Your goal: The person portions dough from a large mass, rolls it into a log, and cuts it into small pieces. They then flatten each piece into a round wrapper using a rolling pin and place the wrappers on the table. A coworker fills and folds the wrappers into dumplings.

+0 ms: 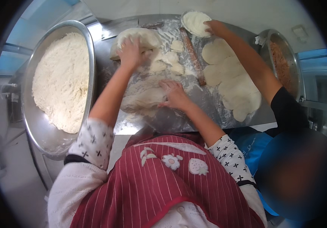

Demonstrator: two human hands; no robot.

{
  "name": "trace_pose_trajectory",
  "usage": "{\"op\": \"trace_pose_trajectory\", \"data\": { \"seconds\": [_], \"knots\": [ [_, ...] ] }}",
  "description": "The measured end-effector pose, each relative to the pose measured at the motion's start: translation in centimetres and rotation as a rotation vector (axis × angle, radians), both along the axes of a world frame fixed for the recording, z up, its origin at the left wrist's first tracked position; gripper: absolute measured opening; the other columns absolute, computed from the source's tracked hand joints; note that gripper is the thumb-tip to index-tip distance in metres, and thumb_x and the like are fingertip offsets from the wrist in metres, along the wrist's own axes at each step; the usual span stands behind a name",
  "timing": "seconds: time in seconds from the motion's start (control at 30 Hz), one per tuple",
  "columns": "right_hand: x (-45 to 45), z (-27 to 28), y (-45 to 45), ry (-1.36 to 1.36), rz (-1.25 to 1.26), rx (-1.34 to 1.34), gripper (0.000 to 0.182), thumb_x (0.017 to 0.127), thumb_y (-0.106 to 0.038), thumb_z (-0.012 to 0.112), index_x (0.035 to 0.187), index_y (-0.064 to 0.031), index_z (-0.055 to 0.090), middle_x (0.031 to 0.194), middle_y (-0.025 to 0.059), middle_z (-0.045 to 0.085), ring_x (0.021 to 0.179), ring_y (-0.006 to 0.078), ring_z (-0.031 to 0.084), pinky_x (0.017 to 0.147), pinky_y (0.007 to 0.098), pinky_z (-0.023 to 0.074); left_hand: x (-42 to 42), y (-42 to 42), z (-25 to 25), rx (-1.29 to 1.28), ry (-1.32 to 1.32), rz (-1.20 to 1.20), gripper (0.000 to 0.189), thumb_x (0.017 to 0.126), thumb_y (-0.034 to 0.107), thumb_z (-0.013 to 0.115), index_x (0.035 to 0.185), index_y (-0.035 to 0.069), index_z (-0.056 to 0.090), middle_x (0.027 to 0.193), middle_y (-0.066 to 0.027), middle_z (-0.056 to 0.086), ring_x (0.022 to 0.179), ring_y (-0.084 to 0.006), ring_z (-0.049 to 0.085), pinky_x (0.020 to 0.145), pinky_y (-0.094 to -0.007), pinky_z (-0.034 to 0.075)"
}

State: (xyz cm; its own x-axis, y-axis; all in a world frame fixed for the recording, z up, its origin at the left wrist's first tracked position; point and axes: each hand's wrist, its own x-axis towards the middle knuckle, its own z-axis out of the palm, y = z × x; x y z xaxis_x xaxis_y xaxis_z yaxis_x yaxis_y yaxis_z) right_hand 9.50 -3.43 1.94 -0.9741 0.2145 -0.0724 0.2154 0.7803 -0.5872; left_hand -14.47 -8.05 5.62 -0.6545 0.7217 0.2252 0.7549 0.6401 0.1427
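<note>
My left hand rests with spread fingers on a large lump of dough at the back left of the floured metal worktop. Nearer to me, my right hand touches the right end of a long piece of dough, thumb and fingers apart. Between the two lie several small flattened dough pieces. A floured wooden rolling pin lies to their right. Beyond it, several thin dough rounds overlap one another.
At the left stands a big metal basin of dough. A co-worker's hand reaches to a bowl of flour at the back. A metal bowl of reddish-brown filling stands at the right. The co-worker stands close at my right.
</note>
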Motion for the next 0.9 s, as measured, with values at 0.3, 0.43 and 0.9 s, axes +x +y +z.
{"op": "trace_pose_trajectory", "data": {
  "seconds": [0.3, 0.43, 0.9],
  "knots": [
    [0.1, -0.4, 1.5, 0.106, 0.044, 0.326, 0.037, 0.074, -0.020, 0.069, 0.109, -0.0088, 0.062, 0.116, 0.0094, 0.059, 0.116, 0.0261, 0.050, 0.096, 0.0394, 0.0359, 8.0, -18.8, -1.4, -0.073, -0.368, -0.242, 0.058, 0.073, 0.007, 0.065, 0.129, 0.016, 0.054, 0.110, -0.0145, 0.055, 0.106, -0.0334, 0.053, 0.087, -0.0404, 0.046],
    [1.9, -1.1, 4.0, 0.189, 0.044, 0.526, 0.032, 0.078, -0.022, 0.065, 0.106, -0.0090, 0.062, 0.112, 0.0087, 0.060, 0.113, 0.0254, 0.051, 0.096, 0.0403, 0.0355, 5.2, -20.6, -2.4, 0.001, -0.206, -0.248, 0.053, 0.075, 0.004, 0.062, 0.126, 0.017, 0.057, 0.109, -0.0175, 0.053, 0.105, -0.0356, 0.051, 0.092, -0.0409, 0.042],
    [2.8, -1.8, 2.1, 0.147, 0.011, 0.371, 0.056, 0.066, -0.020, 0.076, 0.119, -0.0136, 0.060, 0.112, 0.0035, 0.059, 0.111, 0.0221, 0.050, 0.096, 0.0376, 0.0340, 6.7, -27.0, -2.9, -0.131, -0.222, -0.135, 0.035, 0.081, 0.018, 0.063, 0.116, 0.016, 0.060, 0.121, -0.0163, 0.049, 0.115, -0.0354, 0.046, 0.095, -0.0545, 0.034]
  ]
}}
